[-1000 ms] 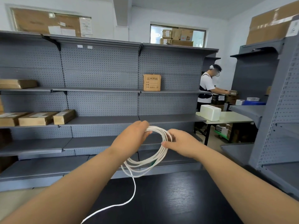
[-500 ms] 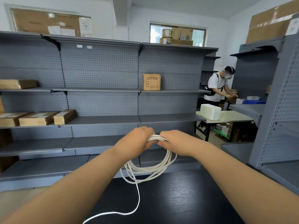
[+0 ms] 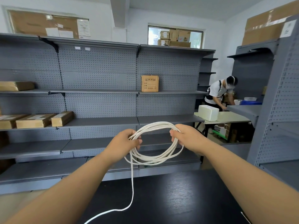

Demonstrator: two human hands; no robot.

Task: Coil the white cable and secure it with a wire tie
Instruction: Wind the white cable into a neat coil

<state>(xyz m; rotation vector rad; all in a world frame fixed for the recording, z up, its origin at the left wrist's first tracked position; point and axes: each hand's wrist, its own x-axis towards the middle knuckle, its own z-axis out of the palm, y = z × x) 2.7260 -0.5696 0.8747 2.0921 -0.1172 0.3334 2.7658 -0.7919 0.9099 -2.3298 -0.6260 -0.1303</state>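
The white cable (image 3: pixel 159 157) is wound into a wide coil of several loops, held up in the air above the black table (image 3: pixel 169 199). My left hand (image 3: pixel 123 143) grips the coil's left side and my right hand (image 3: pixel 186 137) grips its right side, so the loops are stretched open between them. A loose tail of the cable hangs from the left side, runs down onto the table and leaves the view at the bottom edge. A thin white strip (image 3: pixel 245 216) lies at the table's lower right; I cannot tell whether it is the wire tie.
Grey pegboard shelving (image 3: pixel 100 81) fills the wall ahead, with brown cardboard boxes (image 3: pixel 149 83) on it. More grey shelves (image 3: pixel 278 110) stand at the right. Another person (image 3: pixel 218 92) bends over a pale table (image 3: pixel 226 118) with a white box (image 3: pixel 208 112) at the back right.
My hands were close together on a bunched, hanging coil; they have now moved apart, spreading the loops into a wide ring. The person at the back has bent lower over the table.
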